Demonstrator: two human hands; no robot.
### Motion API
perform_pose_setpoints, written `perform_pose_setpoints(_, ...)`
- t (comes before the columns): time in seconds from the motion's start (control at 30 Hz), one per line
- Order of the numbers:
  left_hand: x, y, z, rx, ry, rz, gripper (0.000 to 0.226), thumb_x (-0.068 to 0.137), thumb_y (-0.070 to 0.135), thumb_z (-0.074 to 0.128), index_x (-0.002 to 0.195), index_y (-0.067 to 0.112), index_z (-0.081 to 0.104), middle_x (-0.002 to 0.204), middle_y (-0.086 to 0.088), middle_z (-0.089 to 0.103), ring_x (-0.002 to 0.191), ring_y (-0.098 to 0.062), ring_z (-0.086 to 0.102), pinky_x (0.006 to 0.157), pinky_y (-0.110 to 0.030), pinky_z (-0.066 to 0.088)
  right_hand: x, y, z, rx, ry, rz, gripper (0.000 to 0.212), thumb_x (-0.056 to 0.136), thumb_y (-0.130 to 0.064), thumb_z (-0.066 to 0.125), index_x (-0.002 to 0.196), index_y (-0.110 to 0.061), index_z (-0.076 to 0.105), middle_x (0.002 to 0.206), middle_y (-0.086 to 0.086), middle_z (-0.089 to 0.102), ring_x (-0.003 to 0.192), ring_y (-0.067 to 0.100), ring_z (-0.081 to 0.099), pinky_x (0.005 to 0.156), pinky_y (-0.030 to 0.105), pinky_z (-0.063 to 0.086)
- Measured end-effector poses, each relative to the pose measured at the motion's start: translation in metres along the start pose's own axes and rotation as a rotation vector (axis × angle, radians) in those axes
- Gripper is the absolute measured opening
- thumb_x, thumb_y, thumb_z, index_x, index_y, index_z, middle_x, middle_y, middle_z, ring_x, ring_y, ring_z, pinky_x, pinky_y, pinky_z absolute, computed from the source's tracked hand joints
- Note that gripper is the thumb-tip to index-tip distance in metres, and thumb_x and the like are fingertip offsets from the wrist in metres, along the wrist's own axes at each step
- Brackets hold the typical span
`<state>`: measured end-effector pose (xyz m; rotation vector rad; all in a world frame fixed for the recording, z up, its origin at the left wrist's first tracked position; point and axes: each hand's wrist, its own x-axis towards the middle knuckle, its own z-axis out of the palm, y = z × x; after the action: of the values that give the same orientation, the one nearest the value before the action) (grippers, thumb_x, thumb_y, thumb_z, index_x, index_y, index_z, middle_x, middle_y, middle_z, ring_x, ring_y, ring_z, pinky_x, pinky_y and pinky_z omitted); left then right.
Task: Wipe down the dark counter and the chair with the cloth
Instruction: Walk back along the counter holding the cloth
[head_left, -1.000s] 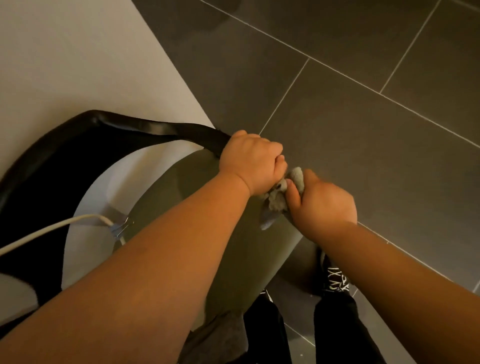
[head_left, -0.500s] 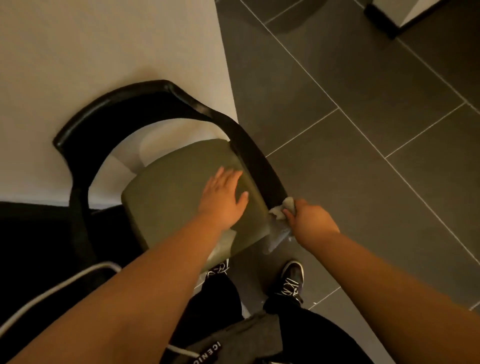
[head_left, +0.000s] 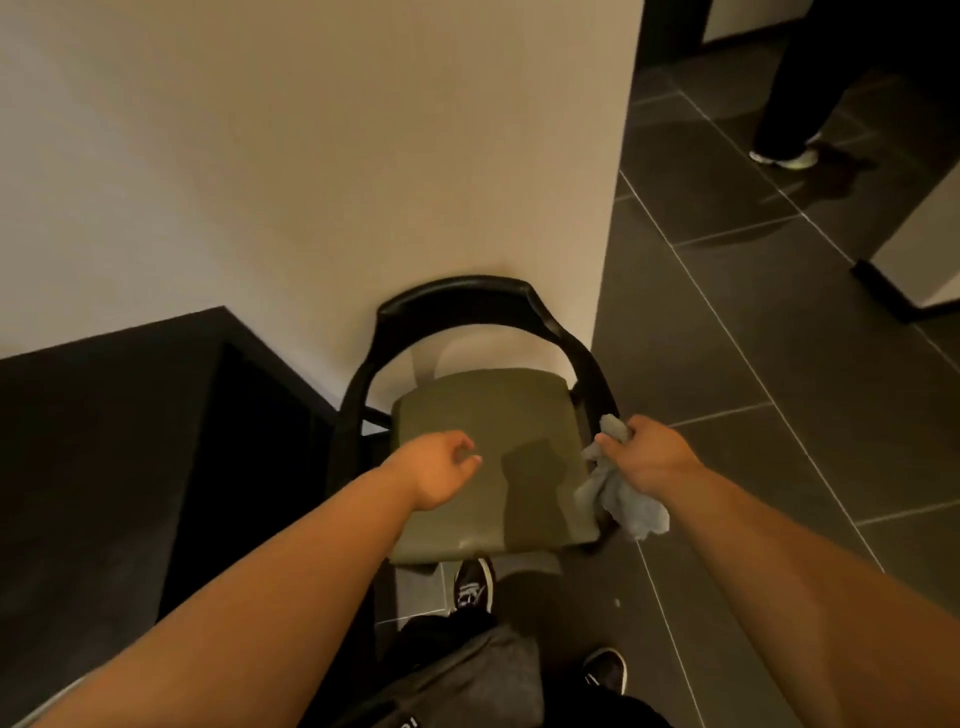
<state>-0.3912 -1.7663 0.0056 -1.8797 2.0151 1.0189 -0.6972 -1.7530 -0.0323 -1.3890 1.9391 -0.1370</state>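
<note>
I am looking down through the head camera. A pale wall (head_left: 311, 156) is filling the upper left of the frame, and grey floor tiles (head_left: 779, 374) are running down the right side. The dark bench (head_left: 104, 441) is lying in the lower left, below the wall. The chair (head_left: 457, 293) is standing at centre frame, with its curved black back against the wall and its olive seat (head_left: 483, 410) facing me.

The left hand (head_left: 441, 467) is hanging over the left front of the seat, fingers loosely curled and holding nothing. I cannot tell whether it is touching the seat. The right hand (head_left: 644, 457) is gripping the grey cloth (head_left: 623, 499), which is bunched, with its tail drooping just beside the seat's right edge.

In my judgement the coming wipe is turning on this. The seat is lying just left of the cloth-holding right hand, while the bench is sitting well apart, beyond the left hand.
</note>
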Motion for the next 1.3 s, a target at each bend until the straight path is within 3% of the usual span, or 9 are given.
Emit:
perform_pose_setpoints(0.1, -0.03, -0.022, -0.015, -0.066, 0.012, -0.058, 0.043, 0.107, 0.046, 0.053, 0.142, 0.022, 0.06, 0.142, -0.006, 0.063, 0.13, -0.026, 0.059, 0.11, -0.037, 0.046, -0.022, -0.028, -0.015, -0.023, -0.026, -0.127, 0.036, 0.095, -0.051, 0.062, 0.099, -0.016, 0.06, 0.093, 0.005, 0.066, 0.088, 0.02, 0.063, 0.081, 0.038, 0.051)
perform_pose_setpoints(0.2, -0.055, -0.045, -0.022, -0.105, 0.086, -0.142, 0.043, 0.108, 0.046, 0.052, 0.142, 0.021, 0.06, 0.14, -0.006, 0.064, 0.128, -0.027, 0.059, 0.108, -0.038, 0.047, -0.044, -0.045, -0.025, -0.063, -0.065, -0.177, 0.031, 0.093, -0.05, 0.066, 0.098, -0.02, 0.06, 0.092, 0.001, 0.065, 0.086, 0.016, 0.061, 0.074, 0.033, 0.047)
perform_pose_setpoints(0.37, -0.099, -0.07, -0.011, -0.092, 0.186, -0.165, 0.038, 0.104, 0.05, 0.052, 0.132, 0.027, 0.063, 0.118, -0.001, 0.07, 0.106, -0.021, 0.065, 0.1, -0.043, 0.055, -0.076, -0.053, -0.024, -0.04, -0.067, -0.209, 0.032, 0.089, -0.049, 0.073, 0.087, -0.022, 0.056, 0.084, 0.0, 0.061, 0.079, 0.015, 0.059, 0.063, 0.029, 0.041)
perform_pose_setpoints(0.5, -0.162, -0.093, 0.019, 0.014, 0.185, -0.163, 0.034, 0.103, 0.048, 0.054, 0.129, 0.027, 0.062, 0.113, 0.002, 0.071, 0.101, -0.019, 0.066, 0.096, -0.043, 0.056, -0.109, -0.057, 0.007, -0.06, -0.037, -0.217, 0.028, 0.092, -0.041, 0.071, 0.088, -0.019, 0.055, 0.085, 0.003, 0.059, 0.079, 0.018, 0.057, 0.064, 0.032, 0.041)
perform_pose_setpoints(0.63, -0.237, -0.137, 0.058, -0.026, 0.194, -0.237, 0.035, 0.104, 0.046, 0.055, 0.133, 0.027, 0.061, 0.114, 0.004, 0.068, 0.1, -0.016, 0.064, 0.092, -0.037, 0.055, -0.156, -0.061, 0.052, -0.075, -0.016, -0.246, 0.027, 0.092, -0.041, 0.072, 0.094, -0.017, 0.059, 0.085, 0.003, 0.061, 0.078, 0.019, 0.056, 0.064, 0.034, 0.039)
perform_pose_setpoints(0.77, -0.308, -0.181, 0.094, -0.066, 0.209, -0.329, 0.042, 0.104, 0.048, 0.054, 0.139, 0.026, 0.059, 0.124, 0.001, 0.068, 0.11, -0.021, 0.065, 0.092, -0.036, 0.053, -0.202, -0.078, 0.088, -0.142, -0.062, -0.317, 0.024, 0.093, -0.042, 0.07, 0.094, -0.019, 0.062, 0.081, 0.001, 0.061, 0.077, 0.019, 0.058, 0.063, 0.034, 0.04)
perform_pose_setpoints(1.0, -0.405, -0.217, 0.143, -0.169, 0.275, -0.452, 0.048, 0.103, 0.054, 0.049, 0.143, 0.03, 0.056, 0.134, 0.002, 0.065, 0.12, -0.024, 0.063, 0.099, -0.041, 0.053, -0.271, -0.13, 0.143, -0.297, -0.118, -0.511, 0.019, 0.094, -0.042, 0.067, 0.094, -0.023, 0.063, 0.084, 0.002, 0.065, 0.077, 0.017, 0.06, 0.066, 0.035, 0.046)
perform_pose_setpoints(1.13, -0.456, -0.234, 0.17, -0.251, 0.332, -0.531, 0.047, 0.102, 0.054, 0.05, 0.142, 0.03, 0.057, 0.136, 0.001, 0.064, 0.124, -0.025, 0.061, 0.103, -0.042, 0.052, -0.3, -0.158, 0.171, -0.339, -0.165, -0.635, 0.018, 0.094, -0.041, 0.068, 0.104, -0.026, 0.062, 0.088, -0.003, 0.063, 0.082, 0.017, 0.059, 0.068, 0.034, 0.041)
perform_pose_setpoints(1.3, -0.528, -0.246, 0.216, -0.35, 0.382, -0.696, 0.044, 0.103, 0.052, 0.049, 0.135, 0.025, 0.06, 0.135, -0.003, 0.065, 0.123, -0.028, 0.061, 0.1, -0.042, 0.051, -0.338, -0.185, 0.201, -0.404, -0.274, -0.787, 0.016, 0.095, -0.034, 0.065, 0.109, -0.026, 0.064, 0.088, -0.004, 0.063, 0.082, 0.014, 0.058, 0.071, 0.035, 0.046)
